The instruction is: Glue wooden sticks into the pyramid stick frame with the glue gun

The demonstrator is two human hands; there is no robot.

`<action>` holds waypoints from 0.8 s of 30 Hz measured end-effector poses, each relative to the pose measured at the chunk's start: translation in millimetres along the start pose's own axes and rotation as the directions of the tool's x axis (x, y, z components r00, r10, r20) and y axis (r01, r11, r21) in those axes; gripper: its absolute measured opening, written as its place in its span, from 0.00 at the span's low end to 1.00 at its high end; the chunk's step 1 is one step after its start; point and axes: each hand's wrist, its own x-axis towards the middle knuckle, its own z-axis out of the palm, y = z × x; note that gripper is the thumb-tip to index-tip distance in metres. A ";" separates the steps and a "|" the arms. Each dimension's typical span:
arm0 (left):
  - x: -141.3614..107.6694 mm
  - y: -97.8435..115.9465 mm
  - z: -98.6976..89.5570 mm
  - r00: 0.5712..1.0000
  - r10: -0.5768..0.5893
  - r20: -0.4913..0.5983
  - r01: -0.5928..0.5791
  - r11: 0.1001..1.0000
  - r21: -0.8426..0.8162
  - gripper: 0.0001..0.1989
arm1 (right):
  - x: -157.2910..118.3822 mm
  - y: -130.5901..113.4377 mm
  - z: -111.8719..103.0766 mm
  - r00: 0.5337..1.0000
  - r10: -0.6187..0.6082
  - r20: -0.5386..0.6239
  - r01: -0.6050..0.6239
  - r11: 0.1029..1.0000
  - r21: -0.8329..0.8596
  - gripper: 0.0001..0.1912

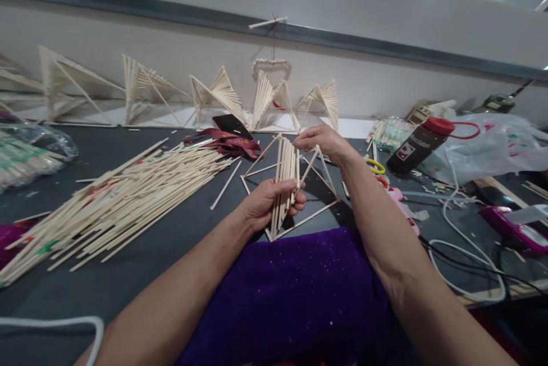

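Note:
A frame of thin wooden sticks (285,163) stands on the dark table in front of me, with a row of sticks laid side by side across one face. My left hand (268,201) is closed around the lower part of that row, thumb in front and fingertips behind. At the upper end of the row, my right hand (319,140) pinches the tip of a wooden stick; its fingertips partly hide the stick. To the left lies a large heap of loose wooden sticks (141,200). One single stick (225,184) rests between the heap and the frame.
Several finished stick models (229,95) line the wall. A phone (231,125) and red lanyard (225,142) lie behind the heap. On the right are a dark bottle (417,146), a plastic bag (488,140), a pink glue gun (402,209), a white cable (464,243) and stick scraps.

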 end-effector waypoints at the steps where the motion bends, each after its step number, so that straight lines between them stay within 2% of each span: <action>1: 0.0 0.0 0.1 1.000 0.003 0.001 -0.003 1.000 -0.002 0.09 | -0.7 -0.7 0.5 1.000 0.014 0.000 -0.014 1.000 0.000 0.03; 13: -4.5 2.9 3.9 1.000 -0.011 -0.007 0.011 1.000 -0.005 0.07 | -1.6 5.2 1.3 0.998 0.058 -0.034 -0.056 0.997 0.053 0.08; 20: -4.0 3.6 2.9 1.000 -0.017 -0.018 0.017 1.000 0.012 0.07 | -0.6 6.5 -1.2 0.999 0.018 -0.051 -0.023 0.995 -0.101 0.16; 24: -2.6 3.6 1.5 1.000 -0.012 -0.010 0.012 1.000 0.004 0.07 | -2.8 1.0 2.6 0.998 0.047 -0.041 -0.052 0.989 -0.135 0.15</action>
